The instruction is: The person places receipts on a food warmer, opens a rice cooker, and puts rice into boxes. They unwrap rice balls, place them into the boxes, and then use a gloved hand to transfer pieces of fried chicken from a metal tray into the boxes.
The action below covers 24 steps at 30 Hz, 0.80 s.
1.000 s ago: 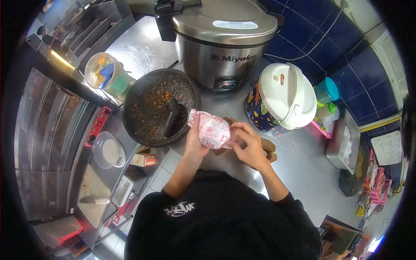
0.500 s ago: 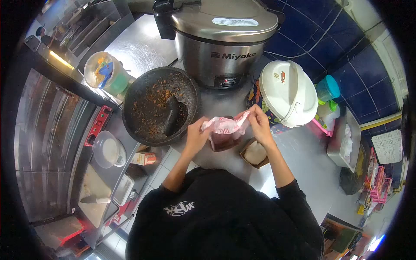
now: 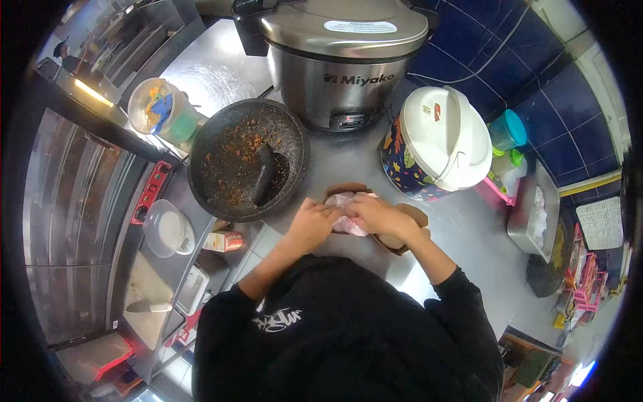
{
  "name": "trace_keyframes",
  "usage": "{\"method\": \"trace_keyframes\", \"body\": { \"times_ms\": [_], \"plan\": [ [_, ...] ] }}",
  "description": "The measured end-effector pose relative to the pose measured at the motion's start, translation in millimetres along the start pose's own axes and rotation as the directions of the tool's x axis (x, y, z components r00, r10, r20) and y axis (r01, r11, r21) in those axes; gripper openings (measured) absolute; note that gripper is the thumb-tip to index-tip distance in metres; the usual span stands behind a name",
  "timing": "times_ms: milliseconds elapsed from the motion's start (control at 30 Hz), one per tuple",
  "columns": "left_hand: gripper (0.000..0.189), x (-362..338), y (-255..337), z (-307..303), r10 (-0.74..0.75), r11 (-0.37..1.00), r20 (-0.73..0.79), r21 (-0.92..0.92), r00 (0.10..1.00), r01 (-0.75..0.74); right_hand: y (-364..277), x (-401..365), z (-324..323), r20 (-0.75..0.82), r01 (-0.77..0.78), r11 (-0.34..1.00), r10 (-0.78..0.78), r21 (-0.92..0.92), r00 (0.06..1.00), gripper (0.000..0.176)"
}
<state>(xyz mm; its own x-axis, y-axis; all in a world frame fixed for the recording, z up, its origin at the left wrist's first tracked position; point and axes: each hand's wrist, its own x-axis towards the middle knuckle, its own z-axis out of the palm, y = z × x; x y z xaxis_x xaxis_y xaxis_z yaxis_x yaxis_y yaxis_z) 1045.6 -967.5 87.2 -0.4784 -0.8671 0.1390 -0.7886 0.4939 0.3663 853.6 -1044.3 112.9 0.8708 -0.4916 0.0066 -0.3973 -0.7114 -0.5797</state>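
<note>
My left hand (image 3: 313, 221) has its fingers bent onto a pink-and-white printed plastic bag (image 3: 353, 227) in a small brown cardboard box (image 3: 346, 188). On the other side, the fingers of my right hand (image 3: 380, 217) also grip the bag; the fingertips of both hands are partly hidden in it. A second cardboard box (image 3: 390, 244) sits just right of the first, mostly covered by my right hand and wrist.
A large stone mortar (image 3: 221, 181) with a dark pestle (image 3: 265, 175) and brown crumbs stands at the left. Behind are a Miyako rice cooker (image 3: 341, 87) and a lidded patterned container (image 3: 439, 134). A metal tray (image 3: 546, 228) is at the right. A person (image 3: 70, 60) stands far back left.
Both hands moved from holding the bag stretched up above the box to low inside it, closer together. The bag is now bunched down in the box, and my right wrist covers the second box.
</note>
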Motion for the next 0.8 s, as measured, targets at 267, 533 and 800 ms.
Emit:
{"method": "trace_keyframes", "body": {
  "times_ms": [267, 533, 800],
  "plan": [
    [0.044, -4.3, 20.3, 34.7, -0.133, 0.937, -0.033, 0.320, 0.991, 0.137, 4.5, 16.3, 37.1, -0.033, -0.241, 0.960, 0.239, -0.144, 0.971, 0.023],
    [0.038, 21.2, 24.1, 18.1, -0.202, 0.976, 0.488, 0.169, 0.849, 0.136, 6.4, 17.2, 43.0, 0.218, -0.192, 0.974, 0.214, -0.116, 0.952, 0.025],
    [0.036, 29.1, 27.6, 15.5, -0.256, 0.965, 0.524, 0.189, 0.812, 0.182, 25.6, 21.4, 78.7, 0.144, -0.322, 0.946, 0.314, 0.039, 0.938, 0.027]
  ]
}}
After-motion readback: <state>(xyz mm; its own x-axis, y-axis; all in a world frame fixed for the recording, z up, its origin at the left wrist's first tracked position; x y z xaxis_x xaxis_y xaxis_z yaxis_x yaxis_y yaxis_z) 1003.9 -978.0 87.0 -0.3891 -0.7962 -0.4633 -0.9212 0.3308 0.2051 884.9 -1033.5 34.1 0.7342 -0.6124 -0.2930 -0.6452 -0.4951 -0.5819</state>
